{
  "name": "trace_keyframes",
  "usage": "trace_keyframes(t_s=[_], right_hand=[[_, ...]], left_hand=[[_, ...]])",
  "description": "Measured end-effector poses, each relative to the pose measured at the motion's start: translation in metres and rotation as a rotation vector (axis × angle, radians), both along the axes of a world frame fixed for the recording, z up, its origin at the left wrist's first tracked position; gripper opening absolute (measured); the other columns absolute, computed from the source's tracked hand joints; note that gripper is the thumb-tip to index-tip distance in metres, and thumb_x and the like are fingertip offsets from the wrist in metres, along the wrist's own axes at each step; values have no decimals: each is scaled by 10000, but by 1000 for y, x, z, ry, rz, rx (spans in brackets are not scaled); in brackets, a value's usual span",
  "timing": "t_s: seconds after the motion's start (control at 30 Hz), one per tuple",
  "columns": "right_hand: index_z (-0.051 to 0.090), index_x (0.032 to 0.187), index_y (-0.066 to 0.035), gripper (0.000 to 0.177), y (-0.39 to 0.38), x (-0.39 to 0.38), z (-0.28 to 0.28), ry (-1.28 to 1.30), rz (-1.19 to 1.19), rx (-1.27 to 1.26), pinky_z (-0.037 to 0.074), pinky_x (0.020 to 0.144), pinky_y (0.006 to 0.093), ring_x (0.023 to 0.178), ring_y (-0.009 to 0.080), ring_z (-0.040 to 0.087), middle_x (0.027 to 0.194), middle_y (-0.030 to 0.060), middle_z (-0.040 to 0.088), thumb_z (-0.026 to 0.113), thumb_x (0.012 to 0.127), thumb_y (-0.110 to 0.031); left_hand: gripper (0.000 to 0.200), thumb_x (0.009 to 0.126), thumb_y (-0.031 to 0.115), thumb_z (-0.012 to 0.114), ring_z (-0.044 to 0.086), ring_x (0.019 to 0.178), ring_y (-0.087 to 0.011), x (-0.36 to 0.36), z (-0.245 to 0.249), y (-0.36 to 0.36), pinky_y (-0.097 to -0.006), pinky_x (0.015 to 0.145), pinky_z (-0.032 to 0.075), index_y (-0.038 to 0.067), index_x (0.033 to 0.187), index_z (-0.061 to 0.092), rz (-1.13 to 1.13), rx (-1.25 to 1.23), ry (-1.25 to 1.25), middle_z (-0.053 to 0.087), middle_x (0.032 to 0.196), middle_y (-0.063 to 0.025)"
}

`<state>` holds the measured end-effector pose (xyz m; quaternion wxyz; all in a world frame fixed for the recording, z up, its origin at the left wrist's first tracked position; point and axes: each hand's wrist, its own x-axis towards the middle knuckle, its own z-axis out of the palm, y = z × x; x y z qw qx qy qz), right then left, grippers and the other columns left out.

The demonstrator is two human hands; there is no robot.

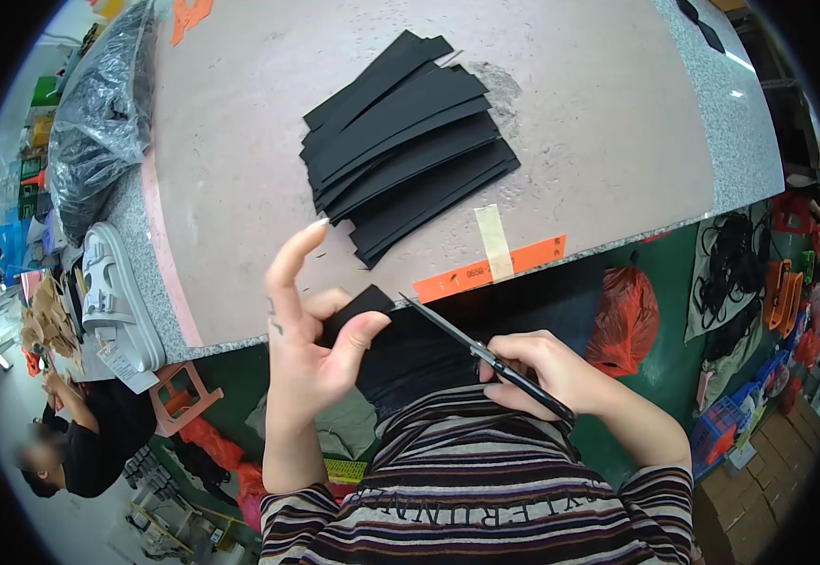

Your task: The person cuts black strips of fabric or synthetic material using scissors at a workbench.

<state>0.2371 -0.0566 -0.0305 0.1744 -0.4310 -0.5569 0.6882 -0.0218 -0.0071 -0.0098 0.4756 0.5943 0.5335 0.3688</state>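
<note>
My left hand (311, 344) is at the table's front edge, pinching a small black strip (365, 303) between thumb and fingers, with the index finger raised. To its right, my right hand (544, 372) grips a pair of dark scissors (448, 327), seen nearly edge-on. Their pointed tip lies just right of the strip, with a small gap between them. Whether the blades are apart cannot be made out. Beyond both hands, a fanned pile of black strips (401, 122) lies on the tabletop (598, 122).
An orange label (532, 259) is fixed by beige tape (493, 235) near the front edge. At left are a clear plastic bag (99, 113) with dark contents and a white sandal (118, 292). A red bag (625, 320) hangs below the table. Another person (99, 438) sits at lower left.
</note>
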Motion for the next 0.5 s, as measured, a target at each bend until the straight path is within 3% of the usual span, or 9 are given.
trace_keyframes(t_s=[0.03, 0.13, 0.17, 0.2, 0.27, 0.33, 0.4, 0.5], right_hand=[[584, 804, 10, 192, 1, 5, 6, -28, 26, -50, 368, 483, 311, 477, 173, 458, 562, 76, 515, 724, 801, -120], [585, 758, 13, 194, -9, 15, 14, -27, -39, -86, 370, 482, 320, 472, 216, 462, 564, 103, 508, 740, 762, -103], [586, 756, 12, 191, -15, 21, 11, -38, -57, -45, 370, 483, 316, 473, 216, 463, 565, 105, 502, 743, 754, -97], [588, 753, 12, 188, -21, 27, 12, -53, -74, -3, 370, 483, 313, 474, 216, 464, 566, 107, 496, 745, 747, -90], [592, 740, 6, 177, -34, 44, 25, -81, -129, 80, 359, 460, 299, 454, 185, 455, 567, 86, 496, 750, 743, -75], [574, 683, -9, 168, -47, 61, 37, -155, -216, 83, 323, 432, 263, 417, 137, 441, 530, 56, 443, 726, 745, -43], [581, 679, -17, 154, -57, 77, 35, -252, -249, -2, 332, 444, 242, 443, 80, 460, 537, 12, 505, 713, 755, -35], [581, 701, -6, 171, -64, 81, 13, -186, -393, -192, 288, 452, 219, 506, -7, 387, 548, -56, 461, 698, 826, -19]], left_hand=[[751, 840, -34, 664, 562, 590, -67, 3, -2, 0, -173, 534, 442, -11, 1470, 257, -56, 11, 34, 625, 987, -106], [769, 795, -24, 738, 567, 554, -91, 20, -1, 5, -206, 596, 438, -34, 1433, 309, -99, 13, 46, 585, 1241, -153], [759, 786, -21, 743, 556, 547, -81, 21, 2, 6, -211, 607, 437, -17, 1428, 336, -147, -13, 72, 641, 1125, -122], [601, 804, 39, 742, 585, 544, -125, 25, 28, 8, -241, 604, 461, -16, 1339, 473, -143, -332, 29, 694, 909, -88], [353, 825, 99, 728, 616, 545, -202, 1, 36, 18, -268, 589, 476, -19, 1142, 627, -501, -245, 157, 679, 723, -83], [194, 831, 138, 725, 629, 561, -266, -17, 47, 18, -286, 568, 474, -25, 928, 685, -579, -345, 212, 644, 658, -112], [160, 828, 118, 723, 623, 557, -262, -12, 47, 15, -285, 557, 464, -22, 893, 681, -492, -254, 353, 629, 657, -126], [124, 831, 92, 712, 618, 553, -255, 3, 35, 17, -291, 548, 454, -19, 867, 671, -384, -130, 470, 614, 651, -136]])
